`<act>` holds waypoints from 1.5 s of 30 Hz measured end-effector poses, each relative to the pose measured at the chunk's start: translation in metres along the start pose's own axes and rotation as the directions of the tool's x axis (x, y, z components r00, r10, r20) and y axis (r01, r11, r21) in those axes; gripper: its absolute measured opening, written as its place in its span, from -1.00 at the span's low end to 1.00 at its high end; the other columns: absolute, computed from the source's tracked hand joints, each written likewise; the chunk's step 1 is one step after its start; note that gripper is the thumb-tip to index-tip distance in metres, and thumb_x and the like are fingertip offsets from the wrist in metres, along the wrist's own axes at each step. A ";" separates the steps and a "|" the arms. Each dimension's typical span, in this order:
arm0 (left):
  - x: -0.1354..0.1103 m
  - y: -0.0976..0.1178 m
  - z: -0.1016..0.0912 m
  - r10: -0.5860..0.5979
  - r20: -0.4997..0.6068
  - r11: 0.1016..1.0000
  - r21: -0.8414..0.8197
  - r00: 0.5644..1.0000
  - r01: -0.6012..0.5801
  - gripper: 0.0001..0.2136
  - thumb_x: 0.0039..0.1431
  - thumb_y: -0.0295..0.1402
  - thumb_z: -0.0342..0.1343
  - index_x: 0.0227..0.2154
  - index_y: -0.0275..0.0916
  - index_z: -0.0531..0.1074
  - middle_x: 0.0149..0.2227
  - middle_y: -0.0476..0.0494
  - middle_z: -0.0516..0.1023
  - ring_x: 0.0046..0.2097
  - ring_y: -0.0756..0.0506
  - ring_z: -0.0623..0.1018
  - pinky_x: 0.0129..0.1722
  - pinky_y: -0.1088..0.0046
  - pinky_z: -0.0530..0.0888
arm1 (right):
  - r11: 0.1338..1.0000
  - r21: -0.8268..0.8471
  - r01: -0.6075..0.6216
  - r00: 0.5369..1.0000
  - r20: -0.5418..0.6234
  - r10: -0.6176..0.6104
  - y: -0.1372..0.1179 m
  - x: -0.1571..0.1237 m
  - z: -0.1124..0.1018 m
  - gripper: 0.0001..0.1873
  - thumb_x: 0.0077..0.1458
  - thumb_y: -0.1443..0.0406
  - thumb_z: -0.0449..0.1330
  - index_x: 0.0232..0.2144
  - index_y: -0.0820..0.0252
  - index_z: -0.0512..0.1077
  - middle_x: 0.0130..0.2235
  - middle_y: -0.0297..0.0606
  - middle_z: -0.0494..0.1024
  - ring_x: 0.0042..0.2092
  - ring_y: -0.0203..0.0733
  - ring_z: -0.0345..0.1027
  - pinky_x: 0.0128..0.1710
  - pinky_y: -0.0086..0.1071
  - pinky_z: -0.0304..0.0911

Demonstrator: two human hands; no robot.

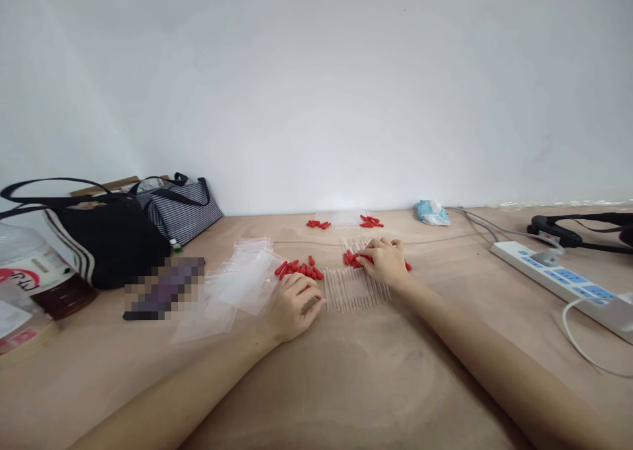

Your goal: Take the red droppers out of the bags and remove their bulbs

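My left hand (295, 308) rests on the table with fingers curled, its thumb and fingertips beside the left end of a row of thin clear glass droppers (346, 293). Whether it grips one of them I cannot make out. Just beyond that hand lies a loose pile of small red rubber bulbs (301, 270). Over a second group of red bulbs (350, 258), behind the row, my right hand (386, 262) is bent down, thumb and fingers closed on a red bulb. More clear droppers (352, 242) lie behind this group, partly covered by the hand.
Clear plastic zip bags (247, 275) overlap at the left, near a blurred dark phone-like object (165, 288). Bags (109, 239) and bottles (44, 272) stand farther left. By the wall are more red bulbs (319, 224) and a blue packet (432, 212). A power strip (558, 282) with cables lies right.
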State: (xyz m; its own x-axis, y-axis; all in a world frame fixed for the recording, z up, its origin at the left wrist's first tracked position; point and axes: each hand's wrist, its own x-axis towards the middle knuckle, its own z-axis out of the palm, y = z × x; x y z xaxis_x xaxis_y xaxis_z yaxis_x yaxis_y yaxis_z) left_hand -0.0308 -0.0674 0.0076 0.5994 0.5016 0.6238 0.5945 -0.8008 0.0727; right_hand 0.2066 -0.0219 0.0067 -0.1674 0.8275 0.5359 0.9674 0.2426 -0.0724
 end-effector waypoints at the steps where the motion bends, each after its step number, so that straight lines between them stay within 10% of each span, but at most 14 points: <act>1: 0.000 -0.001 0.001 -0.002 -0.009 1.000 -0.011 1.000 0.002 -0.89 0.07 -0.37 0.01 -0.51 -0.23 0.38 -0.40 -0.08 0.44 -0.30 -0.06 0.36 -0.25 0.35 0.28 | 1.000 -0.004 0.015 1.000 -0.024 -0.016 0.001 -0.001 0.001 -0.77 0.06 0.18 0.04 -0.44 0.04 0.49 -0.35 -0.24 0.44 -0.25 -0.17 0.15 -0.22 -0.21 -0.18; 5: -0.001 -0.003 -0.001 -0.077 -0.034 0.990 -0.119 0.996 0.072 -0.85 0.08 -0.36 0.00 -0.50 -0.23 0.43 -0.41 -0.11 0.44 -0.30 -0.06 0.37 -0.23 0.36 0.29 | 0.996 -0.021 0.088 0.967 -0.238 -0.090 0.001 -0.006 0.000 -0.77 0.09 0.26 0.02 -0.44 0.11 0.47 -0.39 -0.28 0.45 -0.30 -0.24 0.16 -0.18 -0.21 -0.19; 9: 0.013 0.006 -0.003 -0.344 0.133 0.841 -0.396 0.930 0.368 -0.77 0.13 -0.27 -0.07 -0.42 -0.22 0.47 -0.38 -0.11 0.46 -0.28 -0.05 0.41 -0.25 0.41 0.32 | 0.966 -0.014 0.258 0.833 -0.503 -0.229 -0.016 -0.023 -0.011 -0.85 0.08 0.28 0.07 -0.39 0.14 0.44 -0.45 -0.34 0.44 -0.37 -0.32 0.18 -0.17 -0.25 -0.14; 12: 0.027 0.021 0.003 -0.495 0.393 0.470 -0.628 0.774 0.620 -0.66 0.12 -0.14 -0.12 -0.46 -0.27 0.45 -0.43 -0.11 0.47 -0.33 -0.05 0.42 -0.34 0.45 0.33 | 0.915 -0.009 0.404 0.746 -0.576 -0.335 -0.039 -0.040 -0.018 -0.90 0.04 0.30 0.12 -0.36 0.16 0.42 -0.48 -0.38 0.45 -0.41 -0.36 0.19 -0.16 -0.27 -0.10; 16: 0.034 0.036 0.016 -0.490 0.600 -0.042 -0.740 0.632 0.671 -0.67 0.07 -0.10 -0.07 -0.51 -0.30 0.34 -0.55 -0.02 0.37 -0.52 0.04 0.36 -0.46 0.50 0.32 | 0.824 0.025 0.566 0.698 -0.546 -0.463 -0.056 -0.052 -0.021 -0.90 0.03 0.33 0.11 -0.36 0.18 0.41 -0.44 -0.38 0.48 -0.44 -0.38 0.20 -0.17 -0.28 -0.03; 18: 0.032 0.035 0.014 -0.500 0.568 0.047 -0.735 0.653 0.676 -0.70 0.07 -0.12 -0.05 -0.50 -0.29 0.33 -0.56 0.00 0.35 -0.54 0.05 0.35 -0.48 0.50 0.33 | 0.807 0.069 0.587 0.715 -0.511 -0.477 -0.052 -0.053 -0.023 -0.87 0.03 0.29 0.11 -0.33 0.16 0.41 -0.41 -0.34 0.48 -0.39 -0.33 0.23 -0.17 -0.27 0.00; 20: 0.026 0.029 0.008 -0.494 0.428 0.385 -0.673 0.757 0.632 -0.74 0.08 -0.17 -0.03 -0.47 -0.28 0.36 -0.51 -0.02 0.38 -0.51 0.03 0.36 -0.46 0.49 0.32 | 0.835 0.094 0.543 0.750 -0.502 -0.431 -0.044 -0.054 -0.025 -0.81 0.01 0.25 0.13 -0.28 0.18 0.40 -0.33 -0.26 0.48 -0.28 -0.26 0.25 -0.16 -0.26 0.02; 22: 0.018 0.021 0.000 -0.388 0.270 0.726 -0.499 0.881 0.473 -0.80 0.09 -0.24 -0.01 -0.44 -0.27 0.40 -0.46 -0.05 0.41 -0.45 0.01 0.38 -0.41 0.48 0.32 | 0.868 0.089 0.488 0.784 -0.481 -0.391 -0.037 -0.055 -0.027 -0.73 0.01 0.23 0.13 -0.21 0.20 0.38 -0.23 -0.18 0.47 -0.16 -0.18 0.24 -0.10 -0.21 -0.01; 25: 0.006 0.014 -0.002 -0.152 0.132 0.942 -0.281 0.979 0.184 -0.83 0.13 -0.33 -0.04 -0.38 -0.26 0.43 -0.41 -0.08 0.44 -0.38 -0.01 0.39 -0.33 0.45 0.33 | 0.859 0.113 0.499 0.818 -0.389 -0.424 -0.033 -0.058 -0.025 -0.70 0.02 0.17 0.11 -0.18 0.14 0.37 -0.24 -0.23 0.49 -0.13 -0.16 0.23 -0.01 -0.11 -0.14; 33: -0.002 0.013 0.008 0.096 -0.101 0.995 -0.009 0.990 -0.098 -0.87 0.11 -0.32 0.02 -0.36 -0.18 0.44 -0.27 -0.08 0.49 -0.19 -0.09 0.38 -0.20 0.31 0.27 | 0.825 0.314 0.470 0.879 -0.249 -0.406 -0.039 -0.065 -0.014 -0.82 0.08 0.24 0.05 -0.33 0.08 0.45 -0.57 -0.39 0.40 -0.38 -0.31 0.16 -0.03 -0.15 -0.15; 45: -0.004 0.020 0.003 0.186 -0.100 0.981 -0.031 0.978 -0.189 -0.87 0.14 -0.46 -0.04 -0.48 -0.24 0.36 -0.45 0.02 0.49 -0.29 -0.01 0.43 -0.10 0.29 0.22 | 0.768 0.390 0.508 0.859 -0.293 -0.419 -0.040 -0.069 -0.020 -0.85 0.05 0.28 0.07 -0.41 0.12 0.44 -0.61 -0.41 0.37 -0.40 -0.31 0.12 -0.09 -0.17 -0.14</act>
State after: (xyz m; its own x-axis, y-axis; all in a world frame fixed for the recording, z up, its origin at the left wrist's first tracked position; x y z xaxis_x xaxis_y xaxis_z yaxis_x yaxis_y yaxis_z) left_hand -0.0198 -0.0841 0.0040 0.6429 0.3092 0.7008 0.4536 -0.8909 -0.0230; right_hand 0.1835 -0.0989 -0.0111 -0.4932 0.4610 0.7377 0.5841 0.8039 -0.1118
